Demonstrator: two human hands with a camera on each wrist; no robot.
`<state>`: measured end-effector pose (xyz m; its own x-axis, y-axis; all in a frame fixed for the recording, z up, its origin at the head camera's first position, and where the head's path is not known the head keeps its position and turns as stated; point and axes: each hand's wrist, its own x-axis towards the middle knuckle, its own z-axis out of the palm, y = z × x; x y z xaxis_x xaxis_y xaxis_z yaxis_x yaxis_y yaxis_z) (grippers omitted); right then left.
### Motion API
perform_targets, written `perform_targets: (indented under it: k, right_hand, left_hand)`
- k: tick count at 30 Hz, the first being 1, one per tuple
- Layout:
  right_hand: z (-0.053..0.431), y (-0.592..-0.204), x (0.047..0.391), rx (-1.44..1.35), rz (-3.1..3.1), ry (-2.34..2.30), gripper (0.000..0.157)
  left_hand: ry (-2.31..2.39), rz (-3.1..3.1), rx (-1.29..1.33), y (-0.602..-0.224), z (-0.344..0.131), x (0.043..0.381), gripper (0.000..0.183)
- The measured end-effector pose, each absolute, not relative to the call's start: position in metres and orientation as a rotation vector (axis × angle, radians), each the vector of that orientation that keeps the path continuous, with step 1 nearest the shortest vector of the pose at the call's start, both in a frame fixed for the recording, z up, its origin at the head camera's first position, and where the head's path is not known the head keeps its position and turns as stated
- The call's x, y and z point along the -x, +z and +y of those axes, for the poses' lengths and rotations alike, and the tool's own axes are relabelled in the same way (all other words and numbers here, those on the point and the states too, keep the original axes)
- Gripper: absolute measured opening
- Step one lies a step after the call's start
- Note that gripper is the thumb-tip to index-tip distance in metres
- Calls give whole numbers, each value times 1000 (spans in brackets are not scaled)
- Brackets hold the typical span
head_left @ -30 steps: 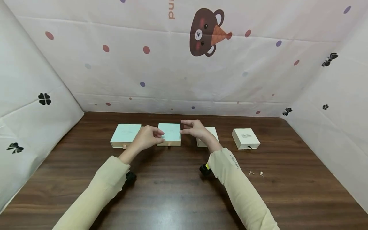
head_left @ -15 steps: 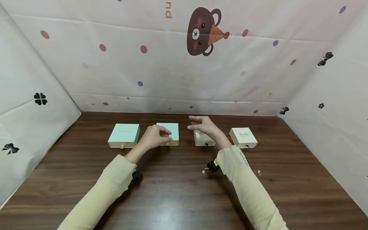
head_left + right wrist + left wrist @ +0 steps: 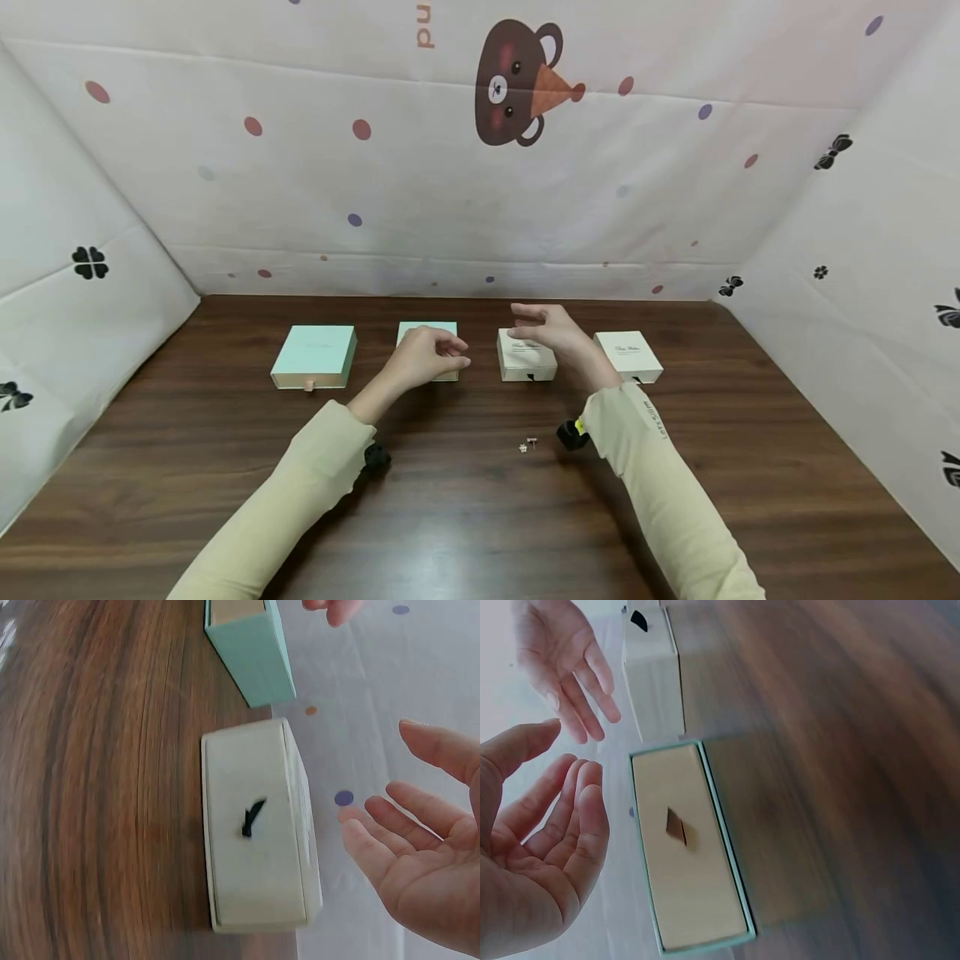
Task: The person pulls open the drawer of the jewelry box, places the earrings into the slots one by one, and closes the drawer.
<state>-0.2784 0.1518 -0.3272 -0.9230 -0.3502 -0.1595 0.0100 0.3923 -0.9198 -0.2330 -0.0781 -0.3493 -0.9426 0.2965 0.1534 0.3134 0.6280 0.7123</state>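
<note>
My left hand point(image 3: 423, 357) hovers in front of and above the second mint box point(image 3: 408, 332), hiding much of it. Its fingers are loosely bent, with the thumb apart from them in the left wrist view and nothing between. The right hand point(image 3: 553, 332) hangs over the right part of the nearer white box point(image 3: 527, 358), fingers loose and holding nothing. In the right wrist view that white box's front shows a black pull tab point(image 3: 253, 817). The mint box's tan drawer front point(image 3: 690, 885) carries a small brown tab point(image 3: 676, 826).
Another mint box point(image 3: 313, 350) stands at the left of the row, another white box point(image 3: 630, 354) at the right. Small stud-like pieces point(image 3: 528, 444), one flower-shaped, lie on the brown wooden table point(image 3: 450, 500) left of the right wrist. A printed cloth point(image 3: 420, 192) rises behind.
Both hands have moved right, the right one from beside the second mint box to the nearer white box. Small pieces came into view left of the right wrist; others became hidden behind the right sleeve.
</note>
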Motion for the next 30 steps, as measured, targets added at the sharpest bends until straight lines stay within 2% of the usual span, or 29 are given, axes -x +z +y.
perform_targets:
  k: [11, 24, 30]
  right_hand:
    - [176, -328, 277, 308, 2285, -1575, 57]
    - [195, -333, 263, 278, 2259, -1612, 52]
    - [203, -339, 257, 244, 2214, -1635, 44]
  left_hand:
    - [-1238, -2823, 542, -353, -59, 242, 27]
    - [-1256, -2825, 555, -355, -40, 254, 25]
    - [-1239, -2853, 587, -355, -29, 261, 30]
